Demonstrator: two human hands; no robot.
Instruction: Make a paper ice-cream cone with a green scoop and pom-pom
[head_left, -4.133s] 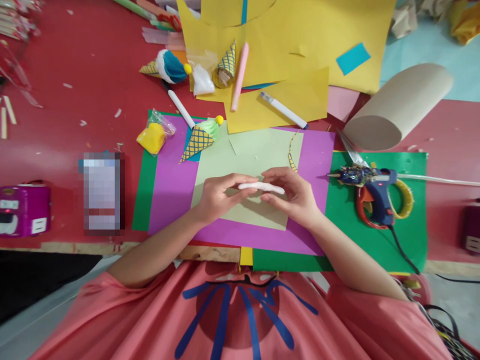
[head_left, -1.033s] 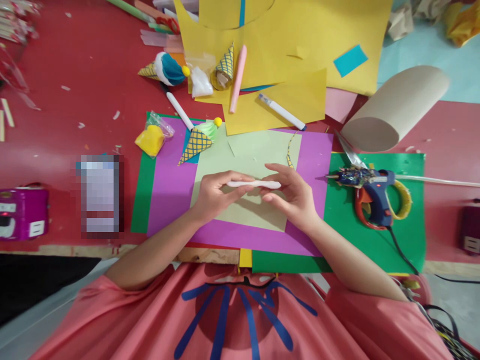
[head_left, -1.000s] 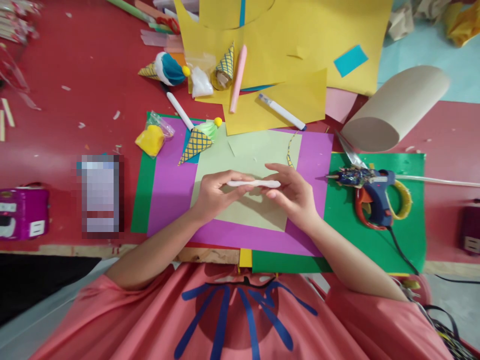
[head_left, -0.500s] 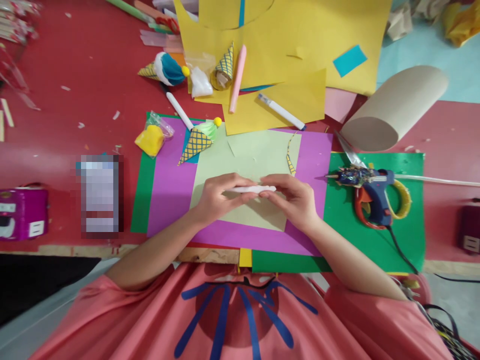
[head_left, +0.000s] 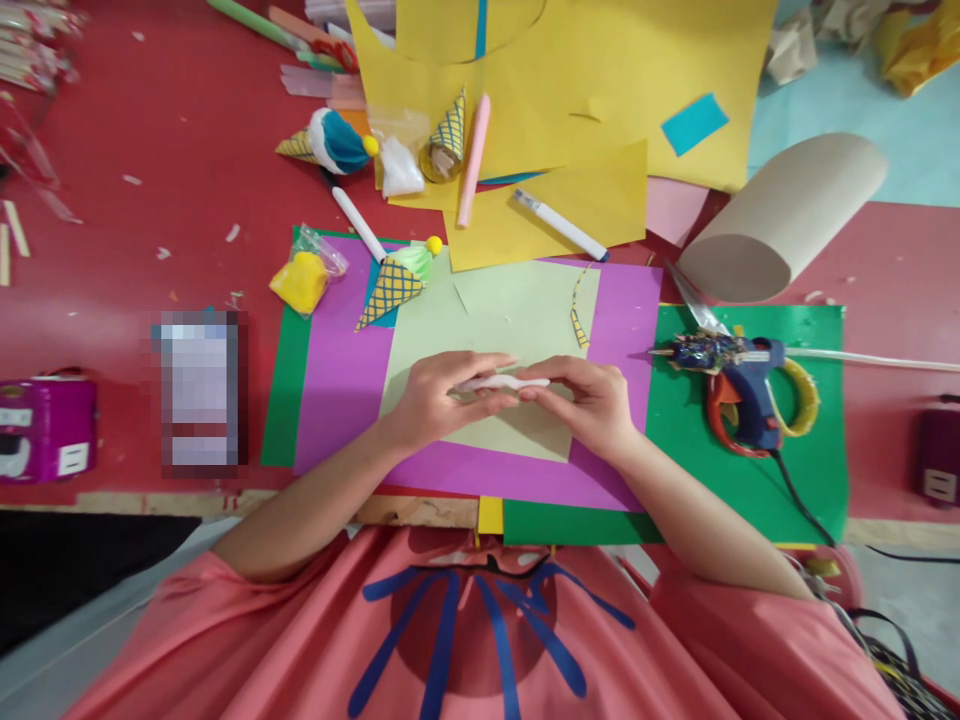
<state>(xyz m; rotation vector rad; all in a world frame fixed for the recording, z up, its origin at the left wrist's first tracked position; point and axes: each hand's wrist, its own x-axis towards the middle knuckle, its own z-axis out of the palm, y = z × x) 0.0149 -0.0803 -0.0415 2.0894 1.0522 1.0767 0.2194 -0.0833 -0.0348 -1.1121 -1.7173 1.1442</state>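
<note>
Pixelated beyond reading at left: a flat panel (head_left: 199, 388). Cut off by the side edges: two purple boxes (head_left: 49, 427). Partly hidden among fingers: a white strip (head_left: 504, 382), over a pale green sheet (head_left: 480, 310). Counted: three checked cones (head_left: 391, 290), two topped with yellow balls (head_left: 433, 245); one glue gun (head_left: 754, 390); one cardboard tube (head_left: 795, 205). Both nearly closed, pinching the strip between thumb and fingers: left hand (head_left: 435, 398) around its left part, right hand (head_left: 594, 402) near its right end.
</note>
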